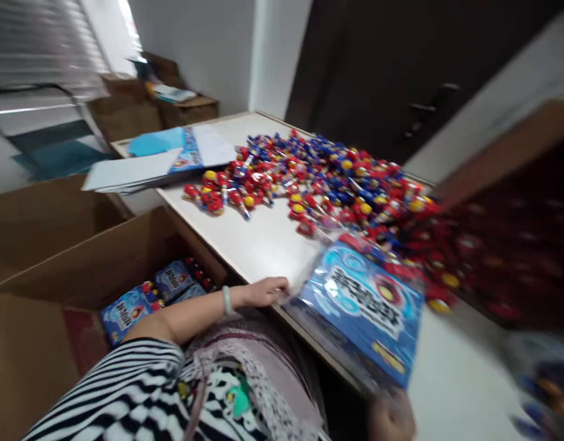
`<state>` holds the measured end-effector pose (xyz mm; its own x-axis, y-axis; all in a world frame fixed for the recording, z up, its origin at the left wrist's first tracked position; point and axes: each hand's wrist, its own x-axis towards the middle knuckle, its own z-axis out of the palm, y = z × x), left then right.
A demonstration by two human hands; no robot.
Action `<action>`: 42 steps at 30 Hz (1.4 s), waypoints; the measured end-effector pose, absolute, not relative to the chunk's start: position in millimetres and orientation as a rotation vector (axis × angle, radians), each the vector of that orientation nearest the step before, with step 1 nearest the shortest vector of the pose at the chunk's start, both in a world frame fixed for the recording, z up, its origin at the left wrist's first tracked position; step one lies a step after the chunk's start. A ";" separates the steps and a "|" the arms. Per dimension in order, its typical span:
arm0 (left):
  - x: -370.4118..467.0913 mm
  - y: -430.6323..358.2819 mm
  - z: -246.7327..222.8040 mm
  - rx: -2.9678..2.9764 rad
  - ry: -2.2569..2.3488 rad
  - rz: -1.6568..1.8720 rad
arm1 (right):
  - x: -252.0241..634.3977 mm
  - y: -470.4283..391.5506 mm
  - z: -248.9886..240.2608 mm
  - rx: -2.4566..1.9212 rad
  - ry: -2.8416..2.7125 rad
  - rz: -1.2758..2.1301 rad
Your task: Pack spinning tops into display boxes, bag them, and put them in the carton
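Right hand (pixel 392 419), grip blurred beyond telling, meets blue packet (pixel 365 309); left hand (pixel 263 292) pinches its corner.

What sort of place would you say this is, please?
Probably a small toy-packing workroom: a heap of loose toys on the table, printed packs in both hands, and a cardboard box of filled packs.

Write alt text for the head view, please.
A person's left hand and right hand hold a blue printed packet at the edge of a white table strewn with small red, blue and yellow toys. An open cardboard box of similar packets sits on the left.
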<state>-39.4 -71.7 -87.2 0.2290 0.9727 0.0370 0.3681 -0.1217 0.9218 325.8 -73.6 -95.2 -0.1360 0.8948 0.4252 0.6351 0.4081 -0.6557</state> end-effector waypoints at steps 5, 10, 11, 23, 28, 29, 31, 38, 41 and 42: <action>-60.7 -102.1 -100.9 1.861 0.962 0.746 | 334.6 -116.6 -142.6 -1.209 -1.779 0.339; -33.9 -117.6 -115.0 1.685 1.303 0.911 | 305.6 -123.9 -145.6 -1.494 -1.533 0.308; -28.1 -119.4 -117.0 1.639 1.356 0.958 | 301.6 -121.6 -143.3 -1.539 -1.458 0.343; -36.0 -104.2 -95.2 1.751 1.064 0.785 | 297.9 -123.9 -116.6 -1.368 -1.494 0.717; -22.9 -96.5 -73.3 1.651 1.372 1.153 | 285.4 -108.3 -83.0 -1.417 -1.479 0.661; -27.2 -97.1 -65.7 1.679 1.420 1.214 | 288.7 -108.5 -75.4 -1.431 -1.462 0.627; -41.3 -101.2 -51.7 1.759 1.524 1.289 | 301.4 -113.7 -63.7 -1.469 -1.408 0.535; -76.4 -147.0 -62.5 1.782 1.805 1.136 | 342.5 -158.6 -80.9 -1.665 -1.518 0.351; -77.4 -163.0 -77.6 1.758 1.893 1.155 | 350.7 -170.6 -90.1 -1.651 -1.686 0.249; -77.5 -166.0 -80.4 1.769 1.889 1.173 | 354.2 -172.3 -90.1 -1.636 -1.730 0.235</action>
<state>-77.5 -166.0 -80.4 -0.1974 0.9314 0.3057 0.6871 -0.0909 0.7208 354.2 -172.3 -90.1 0.0777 0.9235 0.3758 0.7896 0.1731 -0.5886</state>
